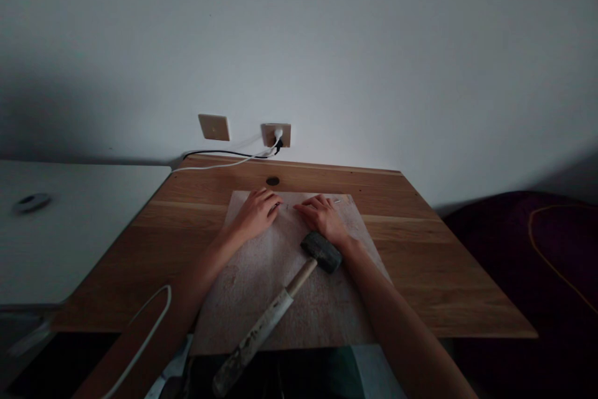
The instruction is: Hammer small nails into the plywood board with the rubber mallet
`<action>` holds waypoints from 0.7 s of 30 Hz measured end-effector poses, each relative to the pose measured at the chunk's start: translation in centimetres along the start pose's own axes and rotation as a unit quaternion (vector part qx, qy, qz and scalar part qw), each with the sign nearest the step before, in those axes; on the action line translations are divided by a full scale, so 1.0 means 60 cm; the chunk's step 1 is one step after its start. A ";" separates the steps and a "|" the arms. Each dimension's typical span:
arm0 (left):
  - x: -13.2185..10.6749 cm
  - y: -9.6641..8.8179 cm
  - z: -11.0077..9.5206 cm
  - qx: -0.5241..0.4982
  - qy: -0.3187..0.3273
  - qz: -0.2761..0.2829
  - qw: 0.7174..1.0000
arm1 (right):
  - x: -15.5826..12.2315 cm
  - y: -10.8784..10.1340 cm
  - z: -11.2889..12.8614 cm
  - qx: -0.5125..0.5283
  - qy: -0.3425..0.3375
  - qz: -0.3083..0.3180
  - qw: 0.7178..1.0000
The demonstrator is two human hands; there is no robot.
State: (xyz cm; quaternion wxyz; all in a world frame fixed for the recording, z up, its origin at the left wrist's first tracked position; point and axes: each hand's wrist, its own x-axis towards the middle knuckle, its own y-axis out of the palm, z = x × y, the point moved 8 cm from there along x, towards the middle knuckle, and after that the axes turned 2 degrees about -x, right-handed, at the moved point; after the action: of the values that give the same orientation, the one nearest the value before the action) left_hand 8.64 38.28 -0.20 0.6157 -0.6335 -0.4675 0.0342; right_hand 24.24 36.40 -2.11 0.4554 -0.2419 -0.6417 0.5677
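Observation:
My left hand (259,210) rests near the far edge of a pale plywood board (243,305), its fingers curled together. A tiny dark sliver shows at its fingertips, too small to name. Across a narrow gap, my right hand (323,217) lies low on the board with its fingers stretched towards the left hand. Small thin marks or bits show on the wood between them. A club hammer (321,252) lies diagonally on the board, its dark head beside my right wrist and its worn handle reaching past the near edge. Next to my right fingers is a small shiny sliver (337,201).
Under the board is a wooden table (420,274) with a round cable hole (272,181). White and black cables run to a wall socket (275,135). At left stands a white table (93,218) with a small rounded object (32,201). A dark purple beanbag-like shape (504,262) is at right.

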 end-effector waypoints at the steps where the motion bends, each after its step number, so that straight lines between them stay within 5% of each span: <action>1: 0.000 -0.001 0.001 -0.001 -0.001 -0.002 1.000 | 0.000 0.000 0.000 -0.001 -0.001 0.000 1.000; 21: -0.006 0.003 -0.028 -0.047 0.053 0.037 0.997 | 0.000 -0.018 0.014 0.010 -0.034 -0.034 0.999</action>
State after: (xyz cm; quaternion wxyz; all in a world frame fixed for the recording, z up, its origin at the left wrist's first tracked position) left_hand 9.59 36.83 -0.14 0.6076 -0.6794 -0.4114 0.0016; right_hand 23.72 35.72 -1.00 0.4552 -0.1956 -0.6588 0.5661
